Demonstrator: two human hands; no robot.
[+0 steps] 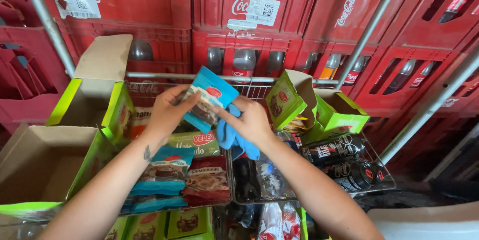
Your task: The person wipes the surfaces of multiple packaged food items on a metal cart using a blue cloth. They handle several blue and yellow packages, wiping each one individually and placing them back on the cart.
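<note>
Here I am looking down over a wire cart [239,79] backed by stacked red plastic crates [249,25]. My left hand [169,108] and right hand [252,120] are both gripping a flat, glossy blue packet [212,93] raised between them; the right is also clutching a soft blue cloth [234,138]. Below the hands, similar packets [164,172] are lying; left of them, an open green-edged cardboard box [45,165] is sitting.

One head-worn camera looks steeply down, close over a wire metal cart [249,88], facing stacked red plastic crates [164,15].
</note>
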